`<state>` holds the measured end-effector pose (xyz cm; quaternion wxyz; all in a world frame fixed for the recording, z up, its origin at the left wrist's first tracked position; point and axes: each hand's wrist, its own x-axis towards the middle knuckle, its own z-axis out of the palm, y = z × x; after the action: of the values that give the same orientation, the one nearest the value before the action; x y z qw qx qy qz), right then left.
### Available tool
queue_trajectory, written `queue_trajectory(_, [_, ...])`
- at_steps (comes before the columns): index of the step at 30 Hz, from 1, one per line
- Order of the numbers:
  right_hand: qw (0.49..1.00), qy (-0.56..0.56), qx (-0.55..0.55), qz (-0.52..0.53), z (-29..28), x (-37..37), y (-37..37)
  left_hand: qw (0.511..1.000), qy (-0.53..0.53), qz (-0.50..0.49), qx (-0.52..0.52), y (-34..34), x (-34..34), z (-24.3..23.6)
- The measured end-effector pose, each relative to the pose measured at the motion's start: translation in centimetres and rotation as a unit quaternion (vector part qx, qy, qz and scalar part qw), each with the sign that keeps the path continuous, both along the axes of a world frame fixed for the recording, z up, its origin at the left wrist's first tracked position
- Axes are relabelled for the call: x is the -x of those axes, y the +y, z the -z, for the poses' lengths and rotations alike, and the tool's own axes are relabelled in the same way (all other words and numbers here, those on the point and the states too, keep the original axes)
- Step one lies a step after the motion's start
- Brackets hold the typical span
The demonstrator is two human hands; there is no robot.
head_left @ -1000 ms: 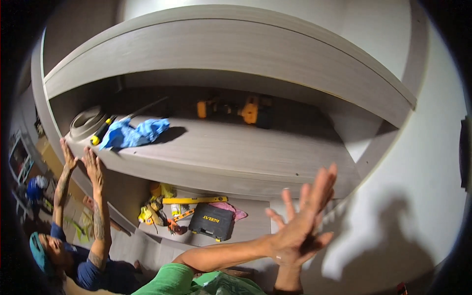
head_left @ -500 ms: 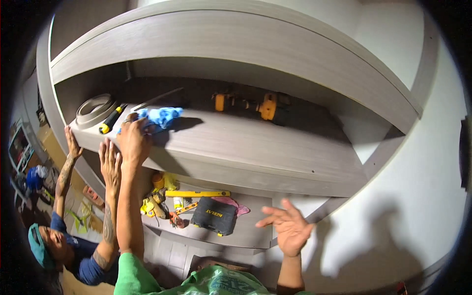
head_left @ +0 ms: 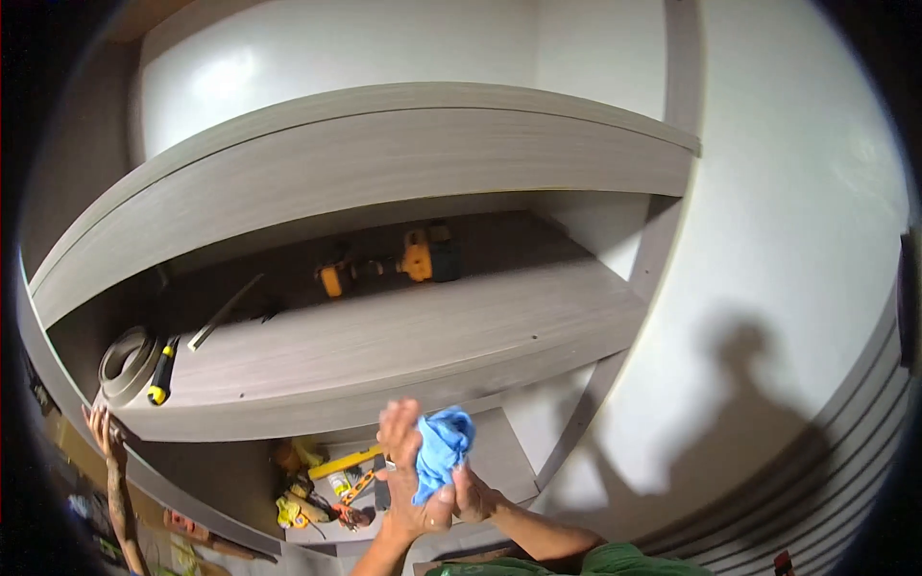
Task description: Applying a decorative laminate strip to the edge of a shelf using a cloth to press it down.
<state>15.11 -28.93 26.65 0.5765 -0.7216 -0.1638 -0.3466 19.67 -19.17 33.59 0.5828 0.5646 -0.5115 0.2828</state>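
Note:
In front of the shelf, a crumpled blue cloth (head_left: pixel 443 451) is between my two hands. My right hand (head_left: pixel 473 496) grips the cloth's lower right side. My left hand (head_left: pixel 407 475) has its fingers stretched upward, a little smeared by motion. Its palm and thumb lie against the cloth's left side. A ring shows on one left finger.
On the grey shelf (head_left: pixel 442 331) lie a coil of edge strip (head_left: pixel 128 365), a yellow-black cutter (head_left: pixel 163 372), a thin strip (head_left: pixel 226 312) and yellow power tools (head_left: pixel 418 256). Below are a yellow spirit level (head_left: pixel 344 462) and other tools. A co-worker's hand (head_left: pixel 102 429) touches the shelf's left end.
My left hand has come off the shelf with the blue cloth, down and to the right. My right hand, empty and open before, now grips the cloth. The view has shifted right.

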Motion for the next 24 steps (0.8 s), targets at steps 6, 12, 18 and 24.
queue_trajectory(6, [0.989,0.141,0.000,0.055,2.3,-0.2,0.0,0.978,0.192,0.079,-0.014,-0.6,-0.6,1.5])
queue_trajectory(12, [0.989,0.132,-0.022,-0.058,-0.3,2.0,2.6,0.938,0.290,0.101,0.158,-1.3,0.0,1.8])
queue_trajectory(18, [0.972,0.028,-0.152,-0.177,-1.4,2.2,3.5,0.744,0.430,0.372,0.351,1.2,-1.9,1.1])
queue_trajectory(24, [0.997,0.007,0.071,0.035,-2.1,2.1,1.9,0.995,0.100,0.021,0.010,1.8,-2.8,1.9])
